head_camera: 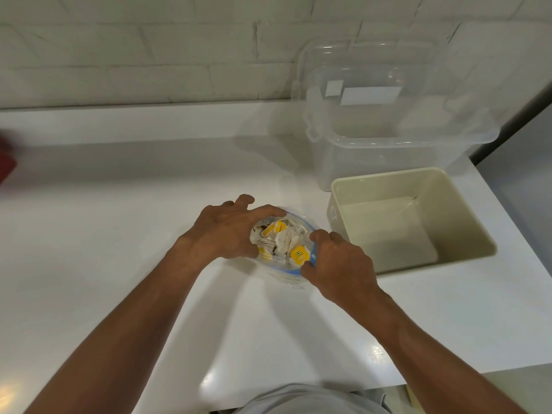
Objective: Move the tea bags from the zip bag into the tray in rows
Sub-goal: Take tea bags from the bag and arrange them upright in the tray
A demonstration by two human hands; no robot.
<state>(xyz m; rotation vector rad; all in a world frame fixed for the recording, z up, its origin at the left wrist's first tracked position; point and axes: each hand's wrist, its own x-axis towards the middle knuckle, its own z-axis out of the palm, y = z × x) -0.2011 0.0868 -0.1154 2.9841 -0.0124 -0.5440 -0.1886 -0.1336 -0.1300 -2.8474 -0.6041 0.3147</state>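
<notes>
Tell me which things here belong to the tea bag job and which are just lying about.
Job: zip bag, held open by left hand and right hand; tea bags inside it; beige tray, nothing in it yet.
Lying about: clear plastic box behind the tray; blurred red thing at the picture's left edge.

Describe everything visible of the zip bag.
The zip bag is clear, soft plastic with a blue zip strip round its mouth. It stands on the white counter, left of the beige tray, mouth up and held wide open. Inside lies a jumble of white tea bags with yellow tags. The left hand holds the mouth's left edge; the right hand pinches the blue strip on the right. Its lower part looks crumpled.
</notes>
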